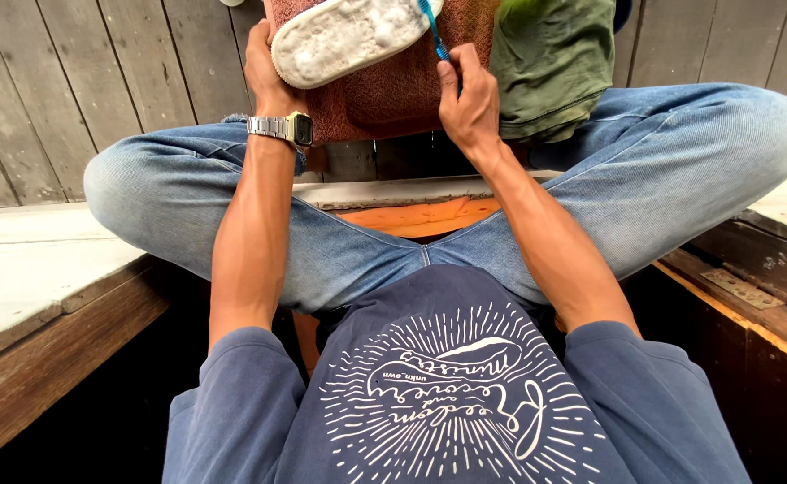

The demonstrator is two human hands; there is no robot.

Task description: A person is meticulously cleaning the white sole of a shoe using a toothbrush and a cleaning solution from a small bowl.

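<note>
Soapy shoe sole under a blue brush

Foam is covering the pale sole of a shoe (pixel 344 36) that is lying upturned on a reddish-brown towel (pixel 393 90) at the top of the view, just past the person's crossed legs. The left hand (pixel 263 67) is gripping the shoe at its near end, fingers curled closed around the heel part so that the sole is facing up; a metal wristwatch (pixel 287 128) is sitting on that wrist. The shoe is therefore lying directly above and to the right of this hand, touching it.

The right hand (pixel 469 103) is pinching the handle of a blue toothbrush (pixel 431 27) between thumb and fingers, closed firmly on it. The brush is slanting up and left from the hand, and its head is meeting the far right end of the foamy sole near the frame's upper edge; whether the bristles are pressing in cannot be told. So the shoe is lying up and to the left of the right hand, close but with only the brush bridging them.

A folded green cloth (pixel 555 63) is resting just to the right of the right hand, beside the towel. The person is sitting cross-legged in blue jeans (pixel 680 152) on an orange seat (pixel 420 218), with grey wooden planks (pixel 70 90) running beneath everything.
</note>
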